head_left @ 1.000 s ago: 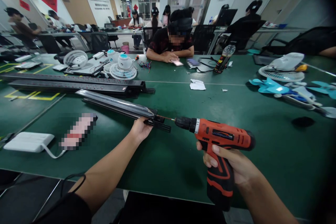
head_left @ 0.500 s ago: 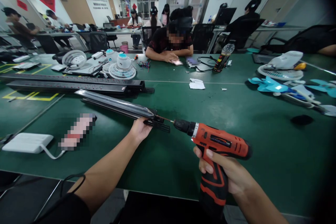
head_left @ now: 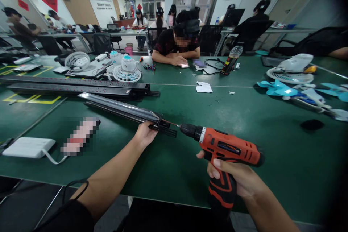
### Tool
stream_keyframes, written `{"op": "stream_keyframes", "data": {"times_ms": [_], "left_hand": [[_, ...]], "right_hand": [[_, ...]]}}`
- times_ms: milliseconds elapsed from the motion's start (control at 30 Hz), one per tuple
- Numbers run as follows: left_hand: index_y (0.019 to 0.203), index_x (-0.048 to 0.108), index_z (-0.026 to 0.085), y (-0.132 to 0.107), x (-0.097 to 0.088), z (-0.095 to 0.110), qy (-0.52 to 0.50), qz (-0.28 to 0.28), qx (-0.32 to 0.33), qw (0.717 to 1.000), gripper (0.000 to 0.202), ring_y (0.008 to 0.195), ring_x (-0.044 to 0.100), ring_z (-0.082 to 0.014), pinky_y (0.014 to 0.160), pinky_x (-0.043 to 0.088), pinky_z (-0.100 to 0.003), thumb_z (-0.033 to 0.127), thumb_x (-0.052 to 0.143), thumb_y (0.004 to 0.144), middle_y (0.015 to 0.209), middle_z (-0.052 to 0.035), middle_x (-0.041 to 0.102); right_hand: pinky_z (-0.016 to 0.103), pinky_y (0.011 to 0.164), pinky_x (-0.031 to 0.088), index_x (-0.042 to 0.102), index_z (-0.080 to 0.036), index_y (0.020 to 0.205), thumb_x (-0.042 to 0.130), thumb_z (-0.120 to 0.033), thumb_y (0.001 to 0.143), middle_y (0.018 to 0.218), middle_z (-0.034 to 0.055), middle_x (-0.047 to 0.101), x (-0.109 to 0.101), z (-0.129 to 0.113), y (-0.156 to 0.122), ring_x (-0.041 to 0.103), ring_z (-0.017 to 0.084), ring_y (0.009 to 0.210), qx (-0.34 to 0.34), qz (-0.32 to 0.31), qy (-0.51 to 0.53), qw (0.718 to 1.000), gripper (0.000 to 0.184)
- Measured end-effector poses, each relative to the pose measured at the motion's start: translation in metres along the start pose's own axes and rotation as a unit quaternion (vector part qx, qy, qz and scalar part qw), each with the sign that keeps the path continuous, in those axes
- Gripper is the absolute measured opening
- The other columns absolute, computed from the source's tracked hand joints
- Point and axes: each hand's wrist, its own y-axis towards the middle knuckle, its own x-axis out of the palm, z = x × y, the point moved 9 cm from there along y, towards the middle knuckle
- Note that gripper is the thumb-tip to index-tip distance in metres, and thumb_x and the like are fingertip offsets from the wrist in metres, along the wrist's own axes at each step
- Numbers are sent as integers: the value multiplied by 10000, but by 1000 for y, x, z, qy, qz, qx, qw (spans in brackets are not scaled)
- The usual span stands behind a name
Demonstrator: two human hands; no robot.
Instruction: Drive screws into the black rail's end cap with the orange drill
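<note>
My right hand (head_left: pixel 231 174) is wrapped round the grip of an orange and black cordless drill (head_left: pixel 228 145), its index finger stretched forward near the trigger. From the chuck a thin bit (head_left: pixel 172 123) points left and reaches the end of a long black metal profile (head_left: pixel 119 110), which has a glossy strip along its top. Whether the tip sits in a screw is too small to tell. My left hand (head_left: pixel 146 134) grips that profile from below close to its right end; some of its fingers are hidden behind it.
Two more long black profiles (head_left: pixel 76 87) lie behind. A white power bank (head_left: pixel 28 148) and a phone (head_left: pixel 81 136) are at left. White fan parts (head_left: pixel 127 70), a bottle (head_left: pixel 231 59) and blue fan blades (head_left: pixel 280 87) lie farther back. Across the table a person (head_left: pixel 176 43) leans over a phone.
The drill has shifted very slightly to the right, its bit still at the profile's end. My right index finger is stretched out a little more. My left hand has hardly moved.
</note>
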Motion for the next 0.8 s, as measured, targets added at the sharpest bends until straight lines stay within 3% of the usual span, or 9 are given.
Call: {"op": "stream_keyframes", "data": {"times_ms": [167, 333, 600, 700, 800], "left_hand": [[992, 733, 113, 0, 0, 4, -21, -6, 12, 1000, 344, 790, 765, -210, 825, 651, -311, -66, 505, 806, 823, -89, 765], [979, 725, 120, -1, 1, 5, -27, -4, 10, 1000, 312, 791, 764, -202, 797, 647, -299, -59, 507, 846, 839, -83, 761], [1011, 739, 110, -3, 4, 7, -34, -10, 33, 999, 340, 769, 763, -206, 757, 646, -295, -61, 514, 823, 804, -84, 763], [1008, 740, 119, -3, 2, 7, -34, -8, 29, 999, 325, 783, 769, -212, 783, 654, -311, -44, 535, 815, 811, -80, 769], [1000, 741, 117, -4, 3, 8, -34, -14, 31, 999, 318, 807, 771, -212, 804, 655, -310, -39, 536, 814, 829, -87, 776]], "right_hand": [[254, 581, 515, 800, -164, 937, 949, -584, 772, 648, 23, 665, -11, -13, 1, 586, 127, 604, -13, 11, -73, 997, 475], [274, 537, 544, 818, -173, 1076, 936, -570, 782, 622, 14, 653, -22, -23, 5, 598, 148, 577, -27, 36, -114, 992, 508], [325, 600, 647, 805, -213, 1216, 818, -468, 944, 676, 22, 676, -25, -27, 5, 683, 188, 623, -120, 2, -231, 966, 373], [334, 637, 670, 810, -231, 1174, 815, -403, 952, 711, 25, 713, -32, -32, 6, 714, 195, 642, -159, 0, -294, 943, 281], [337, 714, 693, 806, -224, 879, 838, -353, 929, 749, 38, 755, -41, -38, 8, 759, 203, 698, -194, 11, -341, 920, 142]]}}
